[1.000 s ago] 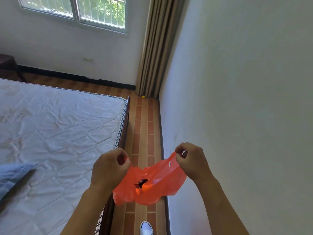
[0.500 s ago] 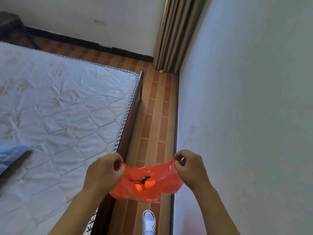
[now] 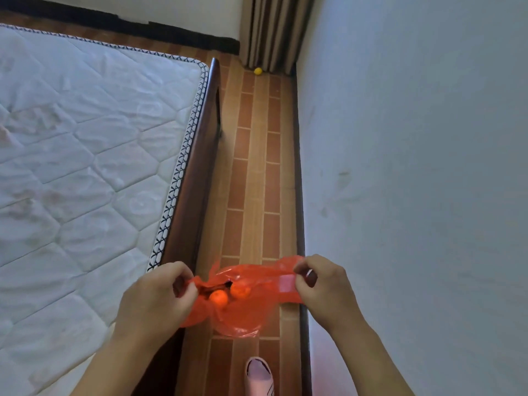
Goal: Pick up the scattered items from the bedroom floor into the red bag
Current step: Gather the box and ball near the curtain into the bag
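I hold a thin red plastic bag (image 3: 251, 307) stretched open in front of me, above the floor strip between bed and wall. My left hand (image 3: 160, 295) pinches its left rim and my right hand (image 3: 320, 284) pinches its right rim. Inside the bag lie two orange balls (image 3: 219, 298) and a small dark item that I cannot make out. A small yellow ball (image 3: 258, 71) rests on the floor far ahead, at the foot of the curtain.
A bare white mattress (image 3: 85, 155) on a dark wooden bed frame (image 3: 197, 178) fills the left. A white wall (image 3: 414, 167) closes the right. Between them runs a narrow brick-patterned floor strip (image 3: 257, 167). A striped curtain (image 3: 274, 30) hangs at its far end. My pink slipper (image 3: 258, 375) shows below.
The view has tilted down and moved forward along the floor strip; the window has left the frame. My hands have pulled the bag's mouth wider apart.
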`<state>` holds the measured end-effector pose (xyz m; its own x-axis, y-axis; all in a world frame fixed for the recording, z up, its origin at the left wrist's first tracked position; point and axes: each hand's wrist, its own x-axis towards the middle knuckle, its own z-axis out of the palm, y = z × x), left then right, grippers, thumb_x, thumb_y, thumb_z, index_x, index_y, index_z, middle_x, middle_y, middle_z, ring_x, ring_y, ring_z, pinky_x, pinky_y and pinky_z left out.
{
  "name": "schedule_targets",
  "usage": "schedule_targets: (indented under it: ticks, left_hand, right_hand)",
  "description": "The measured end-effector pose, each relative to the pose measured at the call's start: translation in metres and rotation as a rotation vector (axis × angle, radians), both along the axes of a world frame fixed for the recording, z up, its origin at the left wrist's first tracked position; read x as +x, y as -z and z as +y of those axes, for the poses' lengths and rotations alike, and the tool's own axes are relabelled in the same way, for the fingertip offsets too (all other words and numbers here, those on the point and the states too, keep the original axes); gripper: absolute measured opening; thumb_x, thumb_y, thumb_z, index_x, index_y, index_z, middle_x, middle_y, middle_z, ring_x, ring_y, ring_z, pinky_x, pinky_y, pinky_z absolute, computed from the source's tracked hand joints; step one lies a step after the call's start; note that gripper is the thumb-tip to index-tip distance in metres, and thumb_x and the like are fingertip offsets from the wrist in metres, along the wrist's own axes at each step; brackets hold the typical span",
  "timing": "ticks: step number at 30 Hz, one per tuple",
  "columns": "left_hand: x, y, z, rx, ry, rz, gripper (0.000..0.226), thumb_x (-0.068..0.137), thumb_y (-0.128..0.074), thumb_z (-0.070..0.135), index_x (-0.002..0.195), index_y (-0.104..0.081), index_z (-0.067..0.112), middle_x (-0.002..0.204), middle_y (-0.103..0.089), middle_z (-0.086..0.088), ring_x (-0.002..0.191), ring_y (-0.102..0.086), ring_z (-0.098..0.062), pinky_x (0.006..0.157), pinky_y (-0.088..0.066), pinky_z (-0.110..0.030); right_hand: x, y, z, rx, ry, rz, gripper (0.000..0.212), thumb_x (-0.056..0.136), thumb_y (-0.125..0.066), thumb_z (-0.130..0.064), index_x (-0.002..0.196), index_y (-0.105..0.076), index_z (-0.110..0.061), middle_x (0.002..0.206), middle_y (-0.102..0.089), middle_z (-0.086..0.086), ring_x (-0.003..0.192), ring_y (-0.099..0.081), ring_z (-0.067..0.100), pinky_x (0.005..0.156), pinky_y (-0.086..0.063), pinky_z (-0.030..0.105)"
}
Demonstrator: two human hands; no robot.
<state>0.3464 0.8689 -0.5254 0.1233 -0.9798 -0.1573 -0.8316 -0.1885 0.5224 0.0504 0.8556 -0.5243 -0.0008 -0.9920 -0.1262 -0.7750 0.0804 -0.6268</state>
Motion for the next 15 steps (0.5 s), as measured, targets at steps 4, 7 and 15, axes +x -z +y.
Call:
schedule_targets:
  ticks: [4, 7, 15]
  left_hand:
    - [-0.001, 0.063, -0.009, -0.043, 0.021, -0.008, 0.018, 0.075, -0.078, 0.024, 0.074, -0.062, 0.033, 0.064, -0.060, 0.016, 0.063, -0.058, -0.005, 0.053, -0.040, -0.024]
    - [-0.002, 0.107, -0.015, -0.083, 0.056, -0.015, 0.017, 0.076, -0.076, 0.026, 0.076, -0.061, 0.032, 0.068, -0.060, 0.015, 0.064, -0.059, -0.006, 0.055, -0.046, -0.028]
    - [-0.008, 0.211, -0.027, -0.194, 0.220, -0.100, 0.018, 0.074, -0.077, 0.028, 0.079, -0.059, 0.029, 0.073, -0.058, 0.013, 0.068, -0.060, -0.013, 0.056, -0.046, -0.031]
  right_hand:
    - [0.001, 0.064, 0.007, -0.025, 0.012, -0.015, 0.027, 0.083, -0.070, -0.001, 0.085, -0.070, -0.028, 0.081, -0.067, -0.016, 0.080, -0.064, 0.005, 0.068, -0.045, 0.008]
    - [0.002, 0.107, 0.011, -0.040, 0.026, -0.022, 0.026, 0.084, -0.072, -0.002, 0.086, -0.072, -0.028, 0.081, -0.066, -0.017, 0.082, -0.064, 0.004, 0.069, -0.046, 0.007]
    - [0.003, 0.217, 0.014, -0.154, -0.031, -0.029, 0.020, 0.088, -0.072, -0.007, 0.087, -0.069, -0.026, 0.082, -0.063, -0.018, 0.078, -0.064, 0.006, 0.069, -0.048, 0.014]
